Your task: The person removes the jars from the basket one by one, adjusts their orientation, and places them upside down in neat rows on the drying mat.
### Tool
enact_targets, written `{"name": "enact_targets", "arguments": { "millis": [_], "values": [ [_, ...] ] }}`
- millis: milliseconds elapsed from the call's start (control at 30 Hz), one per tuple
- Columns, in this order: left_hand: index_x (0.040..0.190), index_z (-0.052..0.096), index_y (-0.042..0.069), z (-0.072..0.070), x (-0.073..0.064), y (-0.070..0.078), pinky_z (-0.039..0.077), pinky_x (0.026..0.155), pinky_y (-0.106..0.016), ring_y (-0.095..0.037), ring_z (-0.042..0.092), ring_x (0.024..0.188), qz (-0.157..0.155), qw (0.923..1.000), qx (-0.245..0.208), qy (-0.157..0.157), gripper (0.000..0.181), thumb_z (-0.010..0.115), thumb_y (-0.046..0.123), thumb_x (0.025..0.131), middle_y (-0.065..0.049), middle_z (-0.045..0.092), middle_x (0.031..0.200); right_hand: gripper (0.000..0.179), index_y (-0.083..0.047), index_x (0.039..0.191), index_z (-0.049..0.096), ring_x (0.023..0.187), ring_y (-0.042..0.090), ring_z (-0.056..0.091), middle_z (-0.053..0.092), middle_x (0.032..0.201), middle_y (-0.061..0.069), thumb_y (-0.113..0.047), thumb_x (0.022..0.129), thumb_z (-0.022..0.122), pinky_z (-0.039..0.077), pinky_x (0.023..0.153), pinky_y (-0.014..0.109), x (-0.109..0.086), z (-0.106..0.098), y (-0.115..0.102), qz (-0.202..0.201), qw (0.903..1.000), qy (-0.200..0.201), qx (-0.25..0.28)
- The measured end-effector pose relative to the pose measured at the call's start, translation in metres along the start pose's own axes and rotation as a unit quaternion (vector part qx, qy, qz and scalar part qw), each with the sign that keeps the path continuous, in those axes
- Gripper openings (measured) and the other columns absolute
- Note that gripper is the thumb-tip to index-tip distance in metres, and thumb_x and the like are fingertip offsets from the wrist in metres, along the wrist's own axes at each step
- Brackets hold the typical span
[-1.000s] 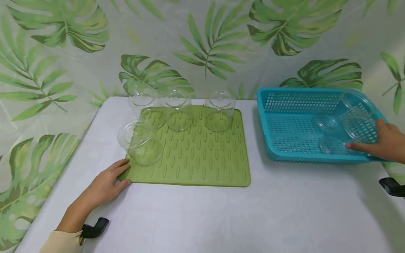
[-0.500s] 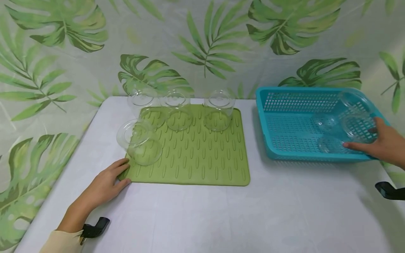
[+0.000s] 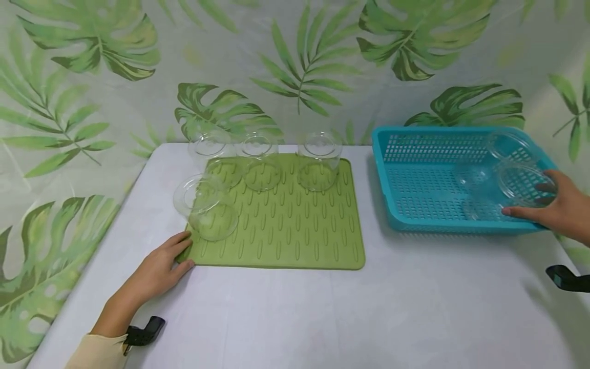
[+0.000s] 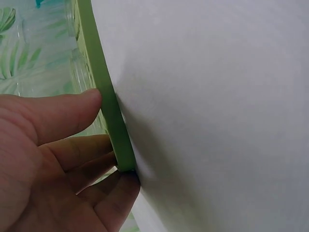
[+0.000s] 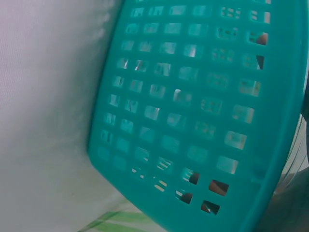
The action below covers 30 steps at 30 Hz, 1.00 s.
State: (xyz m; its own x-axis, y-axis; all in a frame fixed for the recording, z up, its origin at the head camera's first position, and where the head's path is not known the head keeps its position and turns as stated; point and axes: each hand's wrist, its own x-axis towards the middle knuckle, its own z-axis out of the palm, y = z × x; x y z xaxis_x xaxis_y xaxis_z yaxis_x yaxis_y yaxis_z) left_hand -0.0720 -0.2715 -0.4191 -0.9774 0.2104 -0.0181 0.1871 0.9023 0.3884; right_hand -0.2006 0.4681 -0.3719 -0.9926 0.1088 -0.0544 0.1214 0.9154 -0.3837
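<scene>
My right hand (image 3: 564, 205) grips a clear cup (image 3: 511, 195) at the right end of the teal basket (image 3: 392, 218), thumb in front and fingers seen through the cup wall. Behind it in the basket is a second clear cup (image 3: 509, 146). My left hand (image 3: 159, 266) rests at the near left corner of a green drying mat (image 3: 295, 241); the left wrist view has the thumb on the mat's front edge (image 4: 108, 104) and fingers around its corner. Several clear cups stand on the mat, the nearest cup (image 3: 213, 220) just beyond my left fingers.
A white cloth (image 3: 286, 318) covers the table. Leaf-patterned fabric (image 3: 304, 66) hangs behind and at the sides. The basket's perforated wall (image 5: 188, 96) fills much of the right wrist view and hides most of the right hand there.
My right hand and the cup it grips have shifted very slightly within the basket. The head view has moved a little. My left hand stays at the mat corner.
</scene>
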Motion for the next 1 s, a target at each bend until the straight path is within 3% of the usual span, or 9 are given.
{"name": "enact_targets", "arguments": {
  "millis": [300, 500, 600, 700, 800, 900, 1000],
  "values": [
    [0.132, 0.053, -0.016, -0.001, -0.001, 0.0, 0.042, 0.105, -0.062, -0.051, 0.044, 0.134, -0.004, 1.0, -0.003, -0.007, 0.052, 0.068, 0.012, 0.091, -0.03, 0.044, 0.148, 0.113, 0.008, 0.154, -0.011, 0.117, 0.069, 0.034, 0.019, 0.147, 0.05, -0.037, 0.091, 0.071, 0.036, 0.091, 0.077, -0.004, -0.002, -0.004, -0.012, 0.9993, 0.018, 0.031],
    [0.132, 0.053, -0.016, -0.002, -0.002, 0.001, 0.042, 0.105, -0.062, -0.05, 0.044, 0.134, -0.002, 1.0, -0.006, -0.002, 0.052, 0.068, 0.014, 0.092, -0.029, 0.044, 0.148, 0.107, 0.002, 0.157, -0.005, 0.121, 0.068, 0.039, 0.024, 0.151, 0.044, -0.036, 0.091, 0.07, 0.038, 0.091, 0.075, -0.006, -0.009, -0.011, 0.005, 0.996, 0.081, 0.038],
    [0.132, 0.053, -0.016, -0.001, -0.002, 0.001, 0.042, 0.105, -0.062, -0.051, 0.044, 0.134, -0.001, 1.0, -0.008, -0.001, 0.052, 0.068, 0.014, 0.092, -0.03, 0.044, 0.147, 0.102, 0.003, 0.157, 0.007, 0.115, 0.066, 0.045, 0.032, 0.148, 0.043, -0.033, 0.089, 0.073, 0.042, 0.085, 0.072, -0.006, -0.011, -0.014, 0.004, 0.9929, 0.116, 0.029],
    [0.132, 0.053, -0.016, -0.002, -0.002, 0.001, 0.041, 0.106, -0.062, -0.05, 0.044, 0.135, -0.003, 1.0, -0.007, -0.003, 0.052, 0.067, 0.014, 0.092, -0.03, 0.044, 0.148, 0.099, 0.004, 0.156, 0.013, 0.115, 0.067, 0.045, 0.034, 0.147, 0.043, -0.032, 0.087, 0.076, 0.042, 0.084, 0.073, -0.009, -0.014, -0.018, -0.006, 0.9915, 0.126, 0.031],
    [0.133, 0.053, -0.016, -0.003, -0.001, 0.001, 0.04, 0.106, -0.063, -0.05, 0.043, 0.135, -0.006, 0.9999, -0.007, -0.007, 0.052, 0.067, 0.013, 0.092, -0.03, 0.043, 0.148, 0.097, -0.004, 0.158, 0.012, 0.124, 0.064, 0.042, 0.031, 0.152, 0.039, -0.032, 0.089, 0.074, 0.039, 0.098, 0.07, -0.013, -0.017, -0.024, -0.006, 0.9906, 0.13, 0.044],
    [0.133, 0.053, -0.016, -0.003, 0.0, 0.002, 0.041, 0.106, -0.063, -0.05, 0.043, 0.135, -0.005, 1.0, -0.005, -0.007, 0.051, 0.067, 0.012, 0.092, -0.03, 0.043, 0.148, 0.095, -0.017, 0.16, 0.006, 0.137, 0.056, 0.035, 0.028, 0.157, 0.033, -0.03, 0.091, 0.071, 0.033, 0.114, 0.06, -0.017, -0.019, -0.031, -0.002, 0.9884, 0.136, 0.067],
    [0.133, 0.053, -0.015, -0.003, 0.001, 0.002, 0.042, 0.106, -0.063, -0.05, 0.044, 0.135, -0.005, 1.0, -0.002, -0.006, 0.051, 0.067, 0.012, 0.092, -0.029, 0.044, 0.148, 0.093, -0.025, 0.159, 0.004, 0.145, 0.049, 0.029, 0.026, 0.16, 0.029, -0.029, 0.093, 0.068, 0.027, 0.121, 0.054, -0.02, -0.021, -0.038, 0.001, 0.987, 0.138, 0.082]
  ]
}}
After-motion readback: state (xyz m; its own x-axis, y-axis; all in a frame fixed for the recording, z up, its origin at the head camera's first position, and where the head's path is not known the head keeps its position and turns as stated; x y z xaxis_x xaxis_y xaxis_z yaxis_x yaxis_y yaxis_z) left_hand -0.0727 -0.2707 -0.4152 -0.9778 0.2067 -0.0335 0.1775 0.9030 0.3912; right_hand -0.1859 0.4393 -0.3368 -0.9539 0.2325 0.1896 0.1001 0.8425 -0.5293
